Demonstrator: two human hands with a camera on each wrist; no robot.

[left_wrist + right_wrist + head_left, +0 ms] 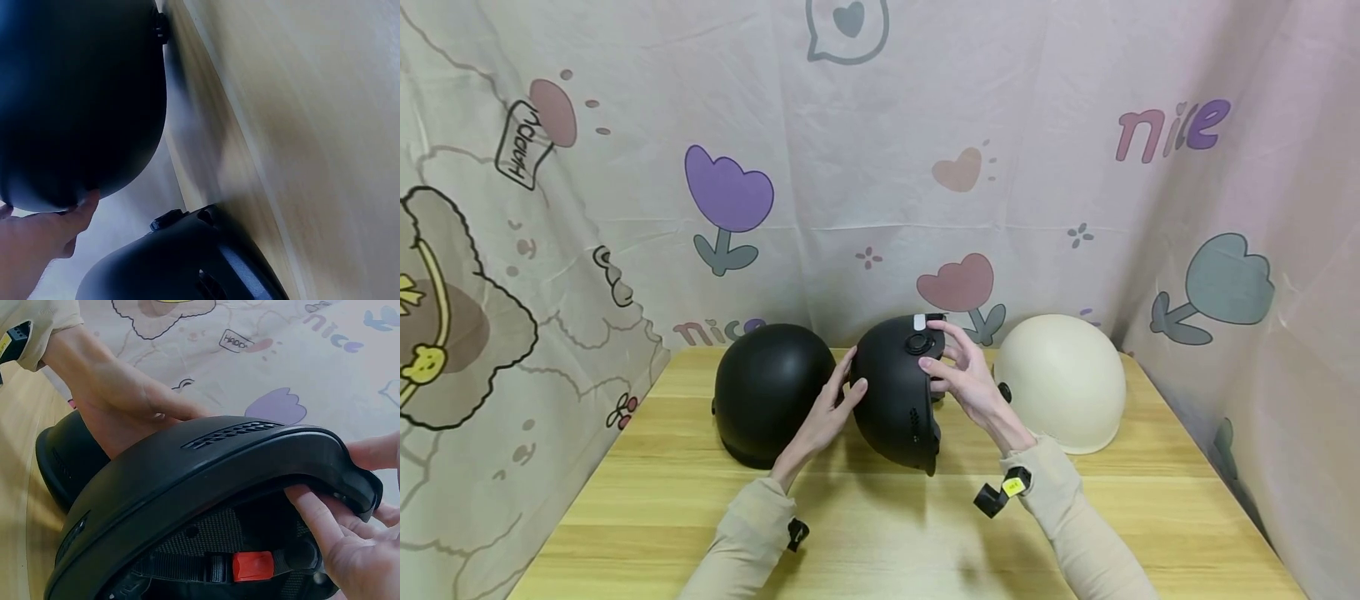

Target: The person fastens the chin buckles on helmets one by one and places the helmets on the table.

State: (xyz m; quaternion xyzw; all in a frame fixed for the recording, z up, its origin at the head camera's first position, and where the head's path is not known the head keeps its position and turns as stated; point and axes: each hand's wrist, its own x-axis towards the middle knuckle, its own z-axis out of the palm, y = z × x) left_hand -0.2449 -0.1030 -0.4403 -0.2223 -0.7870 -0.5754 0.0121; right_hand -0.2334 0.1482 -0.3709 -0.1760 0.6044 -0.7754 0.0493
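Note:
A black helmet (891, 392) is held tipped on its side above the table, its opening facing right. My left hand (823, 417) lies along its rounded crown with extended fingers, thumb spread apart. At the opening, my right hand (967, 379) grips the rim, some fingers inside the shell and others outside. A red buckle (252, 566) on a black strap shows inside, in the right wrist view. Close on the left stands another black helmet (771, 392), dome up. To the right, a cream helmet (1063, 383) also rests dome up, near my right wrist.
The helmets are over a wooden table (880, 542), in a row toward its back edge. A printed curtain (850, 125) hangs behind and along both sides. Small black cameras are strapped at both wrists.

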